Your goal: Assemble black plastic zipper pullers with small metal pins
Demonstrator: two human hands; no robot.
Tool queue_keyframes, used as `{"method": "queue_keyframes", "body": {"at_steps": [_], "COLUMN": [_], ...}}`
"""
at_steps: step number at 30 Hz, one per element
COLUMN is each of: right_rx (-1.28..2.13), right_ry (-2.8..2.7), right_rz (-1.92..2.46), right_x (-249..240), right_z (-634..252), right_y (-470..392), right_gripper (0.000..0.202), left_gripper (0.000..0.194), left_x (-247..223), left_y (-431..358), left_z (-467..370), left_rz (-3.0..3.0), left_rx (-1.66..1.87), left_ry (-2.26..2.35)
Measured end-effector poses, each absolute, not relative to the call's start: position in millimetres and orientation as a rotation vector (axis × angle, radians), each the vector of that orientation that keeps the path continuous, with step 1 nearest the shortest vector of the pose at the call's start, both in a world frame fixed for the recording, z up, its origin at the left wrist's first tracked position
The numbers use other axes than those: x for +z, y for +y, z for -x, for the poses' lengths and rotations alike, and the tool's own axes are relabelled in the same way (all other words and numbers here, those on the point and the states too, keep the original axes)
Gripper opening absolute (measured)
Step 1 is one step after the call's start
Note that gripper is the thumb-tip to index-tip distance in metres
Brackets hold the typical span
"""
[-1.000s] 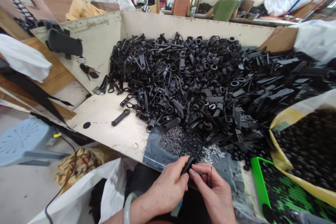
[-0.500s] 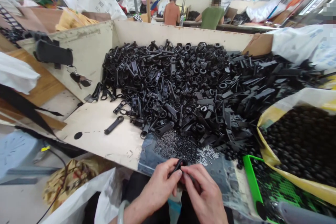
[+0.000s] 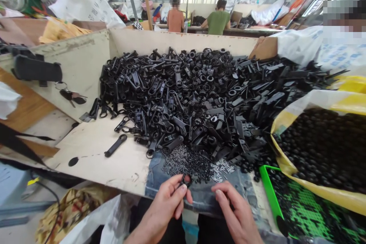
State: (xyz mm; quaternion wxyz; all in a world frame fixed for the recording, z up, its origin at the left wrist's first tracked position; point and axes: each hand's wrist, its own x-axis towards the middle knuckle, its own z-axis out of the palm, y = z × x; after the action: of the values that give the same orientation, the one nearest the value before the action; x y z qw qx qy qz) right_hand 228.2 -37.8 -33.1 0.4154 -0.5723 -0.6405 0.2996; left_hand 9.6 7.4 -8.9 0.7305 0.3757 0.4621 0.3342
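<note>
My left hand (image 3: 168, 202) is closed around a black plastic part with a ring-shaped end (image 3: 186, 179), held between thumb and fingers above the front edge of the bench. To the right, apart from that part, my right hand (image 3: 236, 209) has curled fingers, with thumb and index tips close together; whatever may be between them is hidden. Just beyond it lie small silver metal pins (image 3: 221, 169). A spread of tiny dark pieces (image 3: 185, 160) is beyond my left hand. Behind these rises a big heap of black plastic handles and rings (image 3: 171, 99).
One black handle (image 3: 116, 145) lies alone on the pale board at left. On the right stand a yellow-edged sack of round black pieces (image 3: 326, 145) and a green tray (image 3: 270, 198). Keys (image 3: 73, 95) hang on the left wall. Two people sit farther back; another is partly visible at right.
My right hand has come away from the black part and moved right, toward the pins. My left hand still holds the part. The whole view has shifted slightly.
</note>
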Motion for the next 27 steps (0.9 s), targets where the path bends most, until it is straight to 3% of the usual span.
{"method": "queue_keyframes", "body": {"at_steps": [2,6,9,16,27], "right_rx": [0.802,0.847,0.683,0.424,0.432], "right_ry": [-1.622,-1.910,-2.104,-2.110,-2.162], "right_rz": [1.471,1.311,1.173,1.273,1.361], "right_x": [-25.7,3.1,10.7,-5.2,-7.9], "right_z": [-225.4,-219.3,-216.6,-206.4,-202.3], "right_y": [-35.0,-25.3,-21.3,-23.3,-25.3], "right_gripper": [0.013,0.035,0.045,0.038,0.039], "left_gripper": [0.044,0.050,0.054,0.053,0.053], "left_x": [-10.1,-14.4,-17.8,-21.6,-24.9], "left_y": [6.4,5.3,5.4,6.9,4.3], "left_z": [-9.6,-10.3,-11.0,-12.2,-13.5], "left_rz": [-0.826,-0.826,-0.812,-0.813,-0.821], "left_rx": [0.742,0.754,0.770,0.771,0.780], "left_ry": [1.024,1.029,1.042,1.058,1.071]}}
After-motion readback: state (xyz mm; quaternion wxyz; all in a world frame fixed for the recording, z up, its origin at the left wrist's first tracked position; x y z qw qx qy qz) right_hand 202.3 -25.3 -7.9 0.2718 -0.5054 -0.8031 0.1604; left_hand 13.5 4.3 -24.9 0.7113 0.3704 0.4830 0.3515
